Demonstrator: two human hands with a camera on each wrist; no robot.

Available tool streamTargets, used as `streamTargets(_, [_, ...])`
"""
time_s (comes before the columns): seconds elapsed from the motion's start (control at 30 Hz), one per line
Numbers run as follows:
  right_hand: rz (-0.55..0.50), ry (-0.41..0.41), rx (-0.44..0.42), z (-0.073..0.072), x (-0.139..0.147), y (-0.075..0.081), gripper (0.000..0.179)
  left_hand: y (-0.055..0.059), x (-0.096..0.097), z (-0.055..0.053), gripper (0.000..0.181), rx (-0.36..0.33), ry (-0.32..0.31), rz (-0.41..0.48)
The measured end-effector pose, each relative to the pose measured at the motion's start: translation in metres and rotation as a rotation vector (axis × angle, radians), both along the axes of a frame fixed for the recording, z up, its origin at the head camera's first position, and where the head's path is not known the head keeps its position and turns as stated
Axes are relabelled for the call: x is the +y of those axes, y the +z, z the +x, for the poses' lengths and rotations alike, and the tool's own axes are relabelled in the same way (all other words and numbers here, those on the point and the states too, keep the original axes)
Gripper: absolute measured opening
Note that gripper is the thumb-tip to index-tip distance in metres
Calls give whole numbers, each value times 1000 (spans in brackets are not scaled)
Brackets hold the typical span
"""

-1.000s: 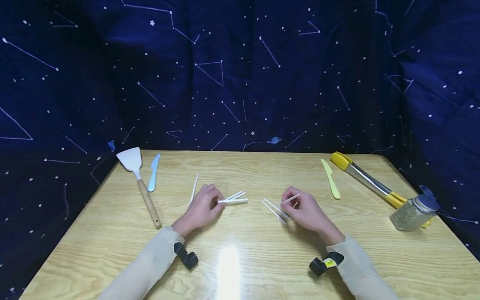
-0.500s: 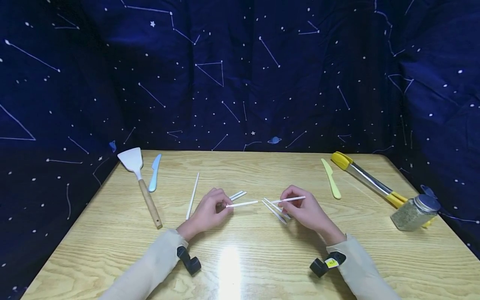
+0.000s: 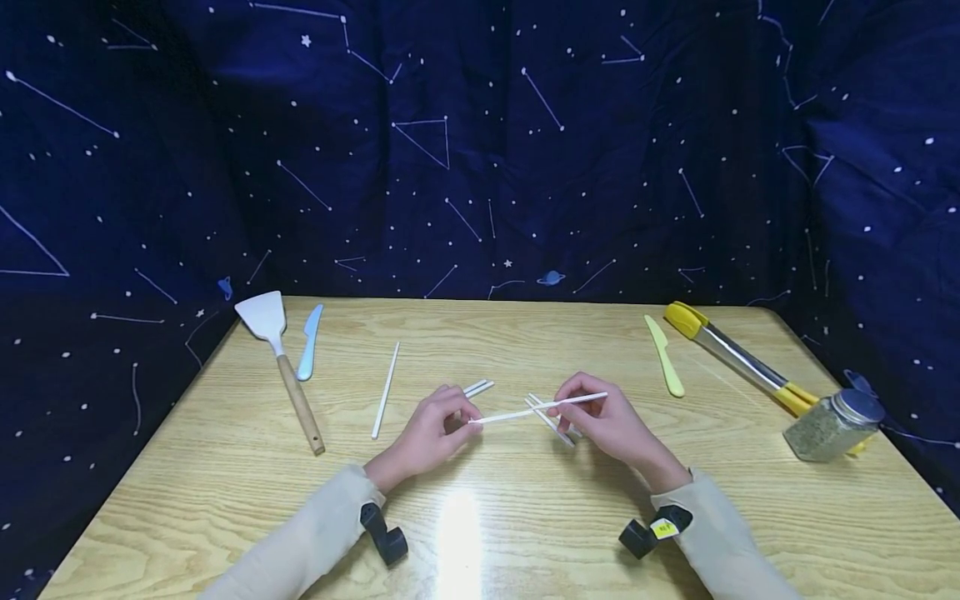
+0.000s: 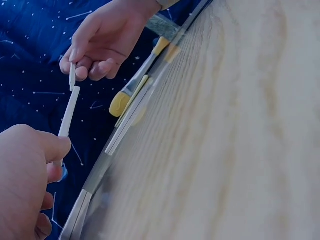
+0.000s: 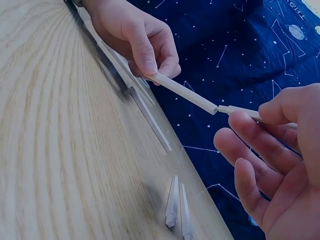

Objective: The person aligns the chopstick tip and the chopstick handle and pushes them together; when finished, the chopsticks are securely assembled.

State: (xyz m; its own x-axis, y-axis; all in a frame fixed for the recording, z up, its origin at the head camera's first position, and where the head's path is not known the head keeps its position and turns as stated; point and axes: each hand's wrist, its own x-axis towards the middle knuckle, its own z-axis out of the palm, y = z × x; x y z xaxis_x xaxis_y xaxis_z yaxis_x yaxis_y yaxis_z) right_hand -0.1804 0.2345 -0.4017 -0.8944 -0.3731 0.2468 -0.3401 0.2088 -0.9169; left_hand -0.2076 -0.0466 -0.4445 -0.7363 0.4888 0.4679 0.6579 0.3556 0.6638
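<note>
The head camera is looking forward and down from above the near edge of the table (image 3: 225, 467), taking in the whole tabletop and the starry backdrop (image 3: 480, 150) filling the upper frame. Both wrist cameras are sitting low and close — each is facing across the wood toward the opposite hand. All three are sharing the two white straws (image 3: 536, 408) (image 4: 68, 112) (image 5: 182, 92) meeting end to end mid-frame.

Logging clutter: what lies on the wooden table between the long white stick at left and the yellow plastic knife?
In the head view: both hands joining thin white straws, plus loose straw pieces.
</note>
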Motion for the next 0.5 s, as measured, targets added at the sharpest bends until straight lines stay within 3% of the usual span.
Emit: streamTargets(0.5, [-34,-4,12,1,-2,-1,5,-3,2,2,7,-60,10,46])
